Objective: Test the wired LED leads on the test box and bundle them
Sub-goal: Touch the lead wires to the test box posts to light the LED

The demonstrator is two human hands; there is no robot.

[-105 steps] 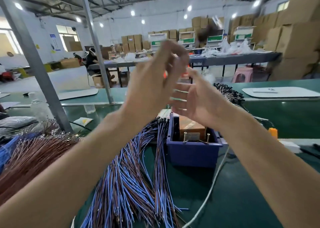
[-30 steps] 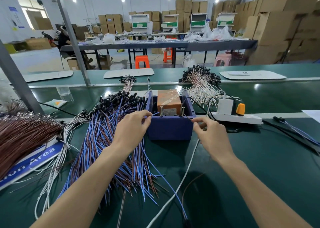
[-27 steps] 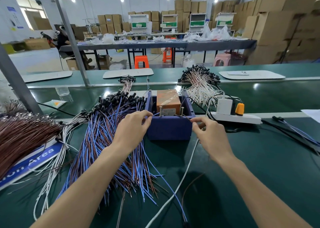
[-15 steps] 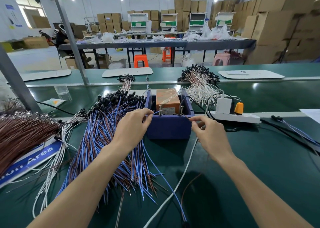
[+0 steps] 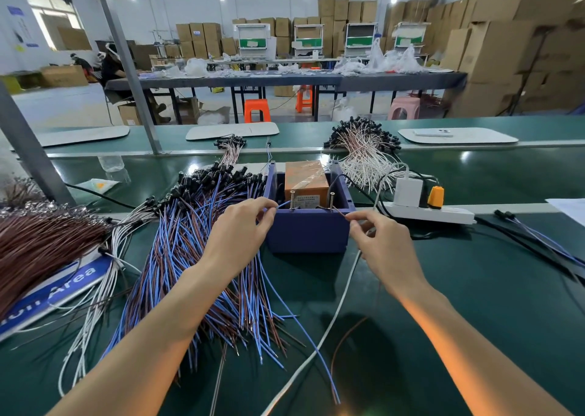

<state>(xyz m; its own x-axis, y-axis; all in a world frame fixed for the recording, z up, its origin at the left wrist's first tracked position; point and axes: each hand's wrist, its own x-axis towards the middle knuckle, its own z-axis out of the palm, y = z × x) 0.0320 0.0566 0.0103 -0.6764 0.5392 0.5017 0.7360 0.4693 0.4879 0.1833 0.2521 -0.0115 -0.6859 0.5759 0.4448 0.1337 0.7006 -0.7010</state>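
Now at the test box [image 5: 308, 236] on the green counter [image 5: 474, 289]: my left grip [image 5: 243, 232] is narrow, thumb and forefinger pinching a blue lead end [image 5: 284, 204] at the left contact post [image 5: 292, 199]. My right grip [image 5: 383, 244] pinches the brown lead end [image 5: 340, 213], aimed at the right contact post [image 5: 331, 200]. Whether either tip touches metal, I cannot tell.

The risk, as I judge it, is a false reading. These ends are thin and springy, and a slight wobble could slide one off its post. The slack also trails back beside the untested pile [image 5: 196, 257], so a tug could drag neighbouring leads into a tangle.

Both forearms reach forward from the near edge and converge on the box, wrists low. The left hand hangs over the pile, the right over a white cable [image 5: 345, 292], spare fingers loosely curled.
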